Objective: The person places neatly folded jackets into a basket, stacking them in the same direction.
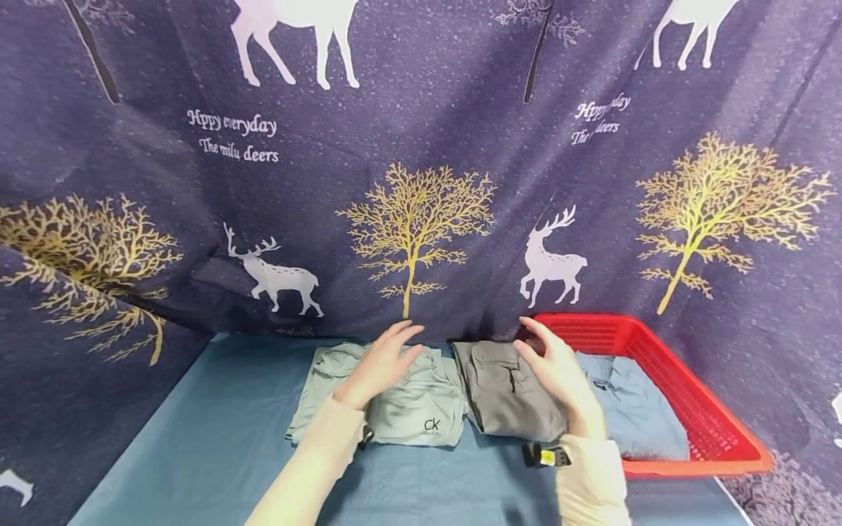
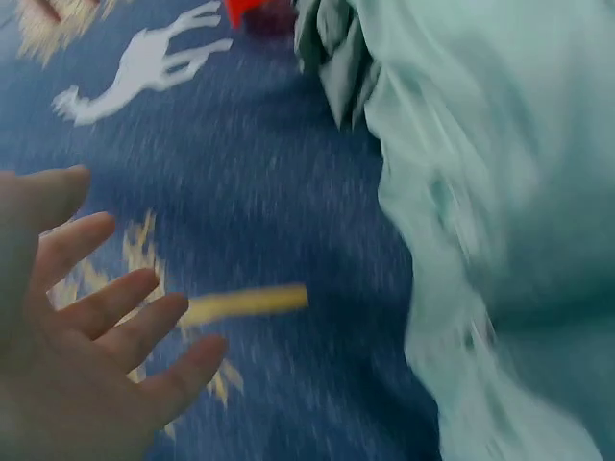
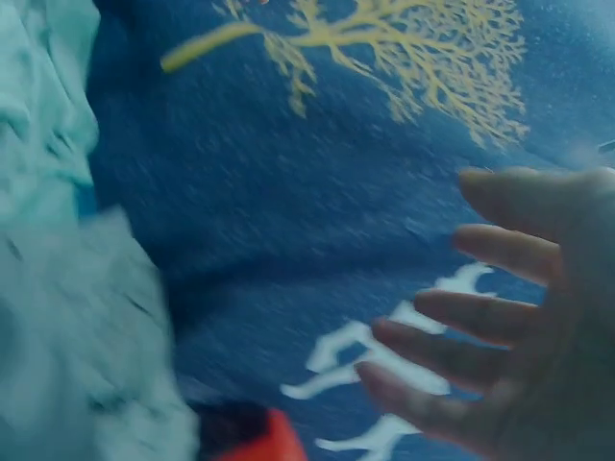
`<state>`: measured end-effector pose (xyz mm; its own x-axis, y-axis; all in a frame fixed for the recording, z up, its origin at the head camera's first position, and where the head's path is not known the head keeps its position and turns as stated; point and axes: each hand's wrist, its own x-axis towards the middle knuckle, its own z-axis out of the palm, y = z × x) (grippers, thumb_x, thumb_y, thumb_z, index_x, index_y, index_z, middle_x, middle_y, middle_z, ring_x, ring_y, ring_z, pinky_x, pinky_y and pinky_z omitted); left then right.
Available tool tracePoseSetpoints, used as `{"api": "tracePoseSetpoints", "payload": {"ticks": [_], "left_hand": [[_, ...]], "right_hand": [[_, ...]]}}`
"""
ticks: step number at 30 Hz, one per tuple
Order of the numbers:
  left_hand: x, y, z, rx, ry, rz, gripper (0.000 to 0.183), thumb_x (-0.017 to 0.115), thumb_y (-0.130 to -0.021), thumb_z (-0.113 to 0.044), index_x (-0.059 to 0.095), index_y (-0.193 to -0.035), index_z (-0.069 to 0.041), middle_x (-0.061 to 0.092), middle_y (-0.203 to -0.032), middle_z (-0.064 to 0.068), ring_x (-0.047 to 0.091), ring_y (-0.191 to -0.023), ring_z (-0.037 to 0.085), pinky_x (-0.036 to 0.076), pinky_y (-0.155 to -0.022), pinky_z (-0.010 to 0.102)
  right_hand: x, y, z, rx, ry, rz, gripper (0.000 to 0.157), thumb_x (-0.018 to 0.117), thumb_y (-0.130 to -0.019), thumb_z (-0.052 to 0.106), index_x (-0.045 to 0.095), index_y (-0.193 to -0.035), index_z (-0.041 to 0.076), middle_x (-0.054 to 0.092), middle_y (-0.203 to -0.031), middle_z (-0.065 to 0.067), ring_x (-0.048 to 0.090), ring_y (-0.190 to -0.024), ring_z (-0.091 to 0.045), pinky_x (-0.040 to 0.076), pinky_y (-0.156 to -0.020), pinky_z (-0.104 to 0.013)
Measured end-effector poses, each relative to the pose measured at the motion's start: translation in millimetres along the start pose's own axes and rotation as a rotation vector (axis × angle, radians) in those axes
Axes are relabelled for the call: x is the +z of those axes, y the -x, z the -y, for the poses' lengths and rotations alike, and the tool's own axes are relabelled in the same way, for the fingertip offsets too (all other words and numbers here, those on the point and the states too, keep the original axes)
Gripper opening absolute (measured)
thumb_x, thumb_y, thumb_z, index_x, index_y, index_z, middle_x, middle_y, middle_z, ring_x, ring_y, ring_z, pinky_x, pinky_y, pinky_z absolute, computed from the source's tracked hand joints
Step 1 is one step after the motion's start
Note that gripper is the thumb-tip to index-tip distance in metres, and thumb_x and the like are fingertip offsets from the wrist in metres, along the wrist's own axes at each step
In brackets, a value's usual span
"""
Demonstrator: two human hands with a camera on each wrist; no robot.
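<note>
Above a folded pale green garment [image 1: 414, 409] with a "CK" print, my left hand [image 1: 381, 365] hovers with its fingers spread and nothing held. My right hand [image 1: 555, 369] is raised over the right side of a folded dark grey garment [image 1: 503, 394], also holding nothing. Both wrist views show relaxed, parted fingers: the left hand [image 2: 106, 336] and the right hand [image 3: 500, 307] are apart from the cloth. The pale green garment [image 2: 500, 192] fills the right of the left wrist view. A folded blue garment [image 1: 634, 409] lies in a red basket [image 1: 717, 431].
The red plastic basket stands at the right end of the table, against the back. A blue cloth [image 1: 197, 438] covers the table. Behind it hangs a dark curtain [image 1: 447, 109] printed with deer and trees, which also runs along both sides.
</note>
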<state>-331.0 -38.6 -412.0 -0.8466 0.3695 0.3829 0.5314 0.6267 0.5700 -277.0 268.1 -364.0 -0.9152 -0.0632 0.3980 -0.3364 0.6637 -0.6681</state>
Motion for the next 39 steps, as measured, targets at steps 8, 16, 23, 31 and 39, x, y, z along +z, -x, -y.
{"api": "tracePoseSetpoints", "payload": {"ticks": [8, 16, 23, 31, 39], "left_hand": [[-28.3, 49.0, 53.5, -0.121, 0.02, -0.091, 0.042, 0.059, -0.099, -0.023, 0.055, -0.139, -0.01, 0.043, -0.147, 0.017, 0.041, -0.133, 0.038, 0.033, -0.106, 0.055], [-34.2, 75.5, 87.6, -0.22, 0.041, -0.117, 0.047, 0.061, -0.098, -0.022, 0.052, -0.14, -0.002, 0.044, -0.144, 0.023, 0.041, -0.132, 0.042, 0.034, -0.104, 0.058], [-37.2, 90.5, 111.0, -0.347, -0.006, -0.03, 0.052, 0.061, -0.097, -0.019, 0.046, -0.143, 0.001, 0.038, -0.143, 0.033, 0.036, -0.13, 0.051, 0.031, -0.103, 0.063], [-34.3, 93.7, 120.0, -0.463, -0.003, 0.01, 0.054, 0.065, -0.094, -0.023, 0.051, -0.14, -0.001, 0.045, -0.136, 0.03, 0.041, -0.124, 0.049, 0.035, -0.099, 0.062], [-36.1, 92.7, 119.4, -0.557, 0.106, 0.043, 0.056, 0.068, -0.091, -0.014, 0.05, -0.142, -0.003, 0.036, -0.146, 0.033, 0.03, -0.134, 0.051, 0.035, -0.1, 0.062]], "right_hand": [[64.6, 7, -9, 0.12, -0.206, -0.099, 0.045, 0.062, -0.095, 0.008, 0.053, -0.139, 0.007, 0.056, -0.133, -0.023, 0.063, -0.109, -0.036, 0.051, -0.088, -0.047], [117.3, 13, -15, 0.158, -0.217, 0.032, 0.047, 0.061, -0.095, 0.01, 0.05, -0.14, 0.001, 0.053, -0.132, -0.031, 0.061, -0.108, -0.042, 0.05, -0.088, -0.051], [154.7, 19, -16, 0.202, -0.216, 0.089, 0.053, 0.066, -0.093, 0.012, 0.048, -0.141, -0.002, 0.046, -0.139, -0.03, 0.047, -0.123, -0.048, 0.04, -0.098, -0.058], [179.4, 19, -16, 0.272, -0.139, 0.034, 0.065, 0.074, -0.084, 0.016, 0.048, -0.14, -0.004, 0.049, -0.134, -0.032, 0.047, -0.123, -0.049, 0.038, -0.1, -0.059], [184.5, 19, -18, 0.333, -0.167, 0.03, 0.068, 0.075, -0.082, 0.016, 0.047, -0.142, -0.001, 0.05, -0.134, -0.031, 0.046, -0.124, -0.049, 0.038, -0.1, -0.058]]}}
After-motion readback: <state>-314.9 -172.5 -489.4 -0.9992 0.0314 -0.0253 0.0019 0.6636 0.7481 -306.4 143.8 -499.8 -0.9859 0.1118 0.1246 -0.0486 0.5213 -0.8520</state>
